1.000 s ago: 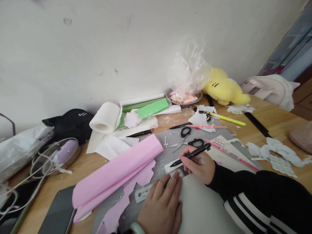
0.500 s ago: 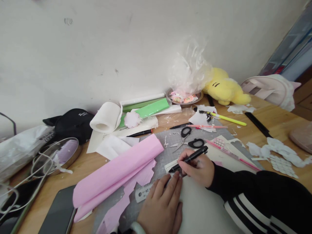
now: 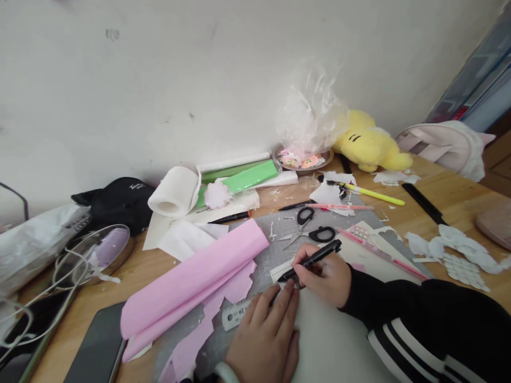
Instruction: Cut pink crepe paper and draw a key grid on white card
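Note:
My right hand point(image 3: 322, 274) is closed around a black marker pen point(image 3: 319, 254). The pen's tip points down and left onto a strip of white paper point(image 3: 282, 269) with dark lines. My left hand point(image 3: 265, 332) lies flat with its fingers stretched out, pressing on a metal ruler point(image 3: 233, 315) whose far end shows to the left. Its fingertips are close to the pen tip. Under both hands is a large white sheet point(image 3: 331, 340) on a grey cutting mat point(image 3: 259, 282). Just beyond my right hand rest scissors point(image 3: 307, 229) with black handles, blades apart.
Folded pink paper point(image 3: 195, 282) and a phone point(image 3: 96, 340) lie left. Behind are a paper roll point(image 3: 172, 191), green paper point(image 3: 247, 178) and a dish point(image 3: 301, 165). A yellow plush toy point(image 3: 365, 141), a yellow pen point(image 3: 375, 194) and paper scraps point(image 3: 463, 266) are on the right.

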The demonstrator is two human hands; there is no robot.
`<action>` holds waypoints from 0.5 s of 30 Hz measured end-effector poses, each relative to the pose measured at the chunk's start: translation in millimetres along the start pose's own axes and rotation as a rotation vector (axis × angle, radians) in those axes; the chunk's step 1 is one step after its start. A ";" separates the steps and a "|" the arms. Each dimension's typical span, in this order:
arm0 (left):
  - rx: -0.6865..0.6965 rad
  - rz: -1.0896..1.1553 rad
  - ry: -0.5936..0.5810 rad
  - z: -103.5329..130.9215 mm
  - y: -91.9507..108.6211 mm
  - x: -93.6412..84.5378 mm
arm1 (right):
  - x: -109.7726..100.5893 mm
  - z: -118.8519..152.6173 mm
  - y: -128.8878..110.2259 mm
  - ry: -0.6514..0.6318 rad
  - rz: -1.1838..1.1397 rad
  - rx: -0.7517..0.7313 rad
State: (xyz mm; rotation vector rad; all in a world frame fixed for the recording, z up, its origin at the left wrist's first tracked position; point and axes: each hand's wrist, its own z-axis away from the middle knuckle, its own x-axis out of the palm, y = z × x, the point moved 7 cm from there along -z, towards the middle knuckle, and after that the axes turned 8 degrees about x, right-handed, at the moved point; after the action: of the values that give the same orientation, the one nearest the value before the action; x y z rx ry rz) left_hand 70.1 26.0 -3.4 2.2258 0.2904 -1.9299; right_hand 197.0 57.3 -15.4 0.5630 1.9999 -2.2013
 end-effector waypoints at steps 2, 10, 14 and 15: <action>-0.001 0.001 -0.005 0.0 0.0 0.1 | -3.2 -1.0 1.1 0.024 0.003 0.015; -0.012 0.025 -0.007 0.6 0.3 0.3 | -19.7 0.7 -7.8 0.149 0.061 -0.016; -0.009 0.020 -0.013 1.3 0.6 0.7 | -23.2 0.3 -8.6 0.168 0.045 -0.017; -0.010 0.018 -0.014 1.3 0.4 0.8 | -23.4 0.1 -8.6 0.167 0.043 -0.017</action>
State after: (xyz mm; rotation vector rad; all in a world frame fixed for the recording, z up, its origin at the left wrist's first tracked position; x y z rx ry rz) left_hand 69.0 25.3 -4.4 2.2007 0.2768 -1.9294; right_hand 215.9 54.5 0.8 0.8044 2.0612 -2.1753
